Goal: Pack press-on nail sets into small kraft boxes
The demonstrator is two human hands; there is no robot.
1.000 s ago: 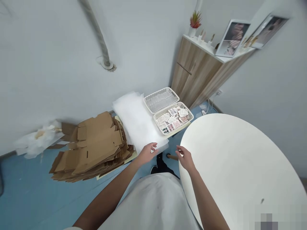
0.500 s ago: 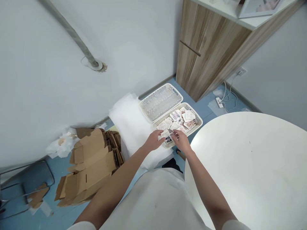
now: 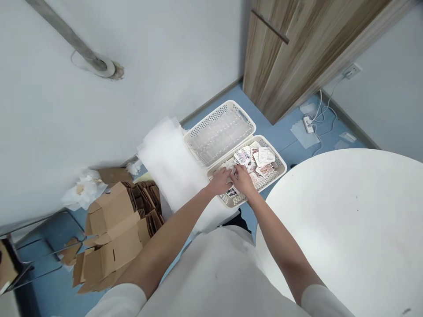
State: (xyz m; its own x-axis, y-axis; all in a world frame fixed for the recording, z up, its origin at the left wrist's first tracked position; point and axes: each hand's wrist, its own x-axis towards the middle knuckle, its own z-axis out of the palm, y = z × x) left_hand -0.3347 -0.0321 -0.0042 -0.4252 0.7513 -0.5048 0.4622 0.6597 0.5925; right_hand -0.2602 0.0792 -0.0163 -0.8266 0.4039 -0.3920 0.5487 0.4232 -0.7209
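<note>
Near the middle stands a cream plastic basket (image 3: 280, 168) with perforated walls, holding a pile of small white cards with rounded corners. Some cards show purple, pink or brown patterns, like this purple one (image 3: 243, 156); others, such as a top card (image 3: 266, 156), carry printed lines. Both hands are down in the near left part of the basket, fingertips almost meeting. My left hand (image 3: 220, 182) is closed, its fingers bent over the cards, and its grip is hidden. My right hand (image 3: 243, 179) pinches at a small white card beside it. A dark-patterned card (image 3: 231, 192) lies below them.
A second cream basket (image 3: 194, 149) with clear plastic pieces adjoins the first. Both rest by a stack of white foam sheets (image 3: 168, 158). Flattened cardboard boxes (image 3: 115, 246) lie left, a round white table (image 3: 346, 229) stands right, and a wooden cabinet (image 3: 280, 57) stands behind. A power strip (image 3: 308, 124) lies on the floor.
Both hands have moved closer together and lower into the card pile. The light card between them earlier is now mostly covered by fingers. The view has tilted down and come closer.
</note>
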